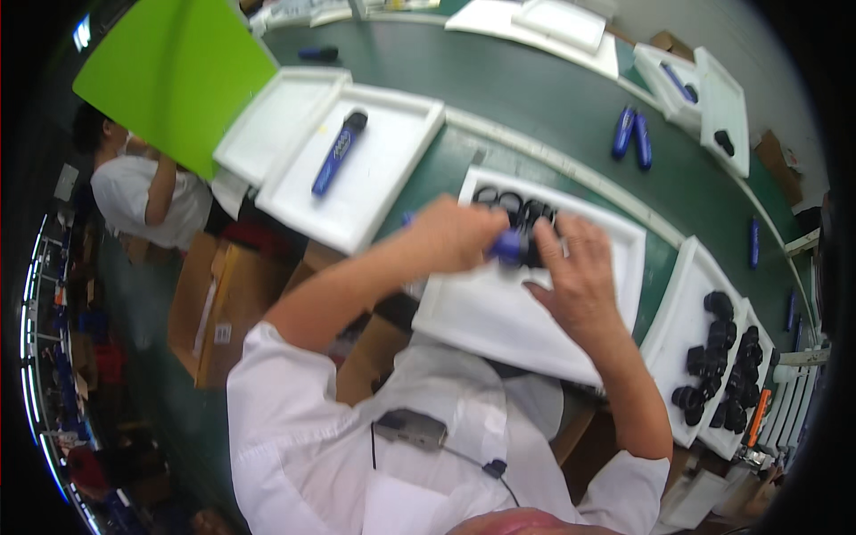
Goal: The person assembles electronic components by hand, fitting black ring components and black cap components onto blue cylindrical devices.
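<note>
Over the white tray in front of me, my left hand is closed around a blue handheld microphone, whose body pokes out on both sides of the fist. My right hand is at the microphone's black end, thumb and forefinger on either side of it; the contact is partly hidden and blurred. Several black rings and small black parts lie along the far side of the tray, just behind both hands.
Another white tray at left holds a blue microphone with a black head. Trays of black parts stand at right. Two blue microphone bodies lie across the pale rail on the green table. A person is beyond a green panel.
</note>
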### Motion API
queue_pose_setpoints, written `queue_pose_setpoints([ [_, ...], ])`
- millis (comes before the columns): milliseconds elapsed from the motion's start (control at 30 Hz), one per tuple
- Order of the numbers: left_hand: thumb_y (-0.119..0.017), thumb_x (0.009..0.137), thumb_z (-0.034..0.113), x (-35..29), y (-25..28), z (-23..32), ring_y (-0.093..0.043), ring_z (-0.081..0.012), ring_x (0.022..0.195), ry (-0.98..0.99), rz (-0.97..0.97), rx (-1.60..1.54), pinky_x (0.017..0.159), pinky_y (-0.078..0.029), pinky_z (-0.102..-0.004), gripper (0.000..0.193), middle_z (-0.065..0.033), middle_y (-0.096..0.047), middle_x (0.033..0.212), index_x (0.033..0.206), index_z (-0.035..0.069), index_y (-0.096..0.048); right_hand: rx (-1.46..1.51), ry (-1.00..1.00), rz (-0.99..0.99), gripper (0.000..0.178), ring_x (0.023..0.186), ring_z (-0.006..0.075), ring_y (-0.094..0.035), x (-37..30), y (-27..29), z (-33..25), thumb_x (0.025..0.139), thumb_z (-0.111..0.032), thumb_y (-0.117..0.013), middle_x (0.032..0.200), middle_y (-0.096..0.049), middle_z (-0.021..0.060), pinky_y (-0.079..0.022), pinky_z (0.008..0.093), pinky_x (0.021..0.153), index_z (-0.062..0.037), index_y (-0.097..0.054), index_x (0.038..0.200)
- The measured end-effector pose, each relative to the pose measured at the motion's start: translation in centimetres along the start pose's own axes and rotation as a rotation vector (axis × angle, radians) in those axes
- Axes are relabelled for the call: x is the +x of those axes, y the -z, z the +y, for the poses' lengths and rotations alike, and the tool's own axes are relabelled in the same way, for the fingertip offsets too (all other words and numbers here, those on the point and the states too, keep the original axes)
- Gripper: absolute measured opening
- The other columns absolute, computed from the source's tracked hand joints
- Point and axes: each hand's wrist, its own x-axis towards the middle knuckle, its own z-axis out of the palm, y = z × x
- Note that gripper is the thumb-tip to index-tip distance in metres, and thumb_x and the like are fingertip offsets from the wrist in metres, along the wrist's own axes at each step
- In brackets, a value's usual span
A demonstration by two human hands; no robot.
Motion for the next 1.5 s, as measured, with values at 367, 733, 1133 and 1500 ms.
queue_pose_setpoints([
  [367, -0.066, 0.083, 0.014, 0.1, -4.2, 2.2, -0.071, -0.0318, 0.069, -0.263, 0.053, -0.004, 0.064, -0.056, -0.0422, 0.012, -0.0147, -0.068, 0.074, 0.087, 0.004, -0.060, 0.428, -0.265, -0.826, 0.038, 0.078, 0.0371, -0.070, 1.1, -3.4, 2.4, 0.071, -0.037, -0.077, 0.080, -0.070, 0.0202, -0.056, 0.0457, 0.074, -0.0031, -0.070, 0.087],
  [733, -0.068, 0.090, 0.041, 3.1, -0.7, -9.7, -0.069, -0.0390, 0.090, 0.422, 0.268, -0.167, 0.077, -0.054, -0.0491, 0.038, -0.0207, -0.070, 0.092, 0.102, 0.006, -0.066, 0.275, -0.432, 0.265, 0.039, 0.089, 0.0318, -0.068, -2.3, 0.1, 5.8, 0.082, -0.009, -0.078, 0.101, -0.070, 0.0170, -0.055, 0.0436, 0.079, 0.0022, -0.065, 0.116],
  [1133, -0.066, 0.096, 0.042, -2.2, -7.2, -21.9, -0.062, -0.0428, 0.109, 0.446, 0.617, 0.528, 0.093, -0.050, -0.0510, 0.055, -0.0268, -0.065, 0.116, 0.124, -0.006, -0.060, -0.283, -1.097, -0.200, 0.022, 0.090, 0.0396, -0.070, -21.9, 6.8, 15.2, 0.088, -0.021, -0.068, 0.094, -0.073, 0.0203, -0.056, 0.0482, 0.081, -0.0046, -0.071, 0.103],
  [1500, -0.075, 0.086, 0.007, -4.3, -9.0, 3.1, -0.064, -0.0328, 0.092, 0.055, 0.409, -0.303, 0.080, -0.053, -0.0401, 0.030, -0.0166, -0.065, 0.106, 0.113, 0.000, -0.064, -0.419, -1.307, -0.397, 0.038, 0.130, 0.0402, -0.056, -21.7, 7.0, 30.0, 0.094, -0.016, -0.051, 0.134, -0.063, 0.0211, -0.044, 0.0632, 0.103, -0.0081, -0.063, 0.128],
])
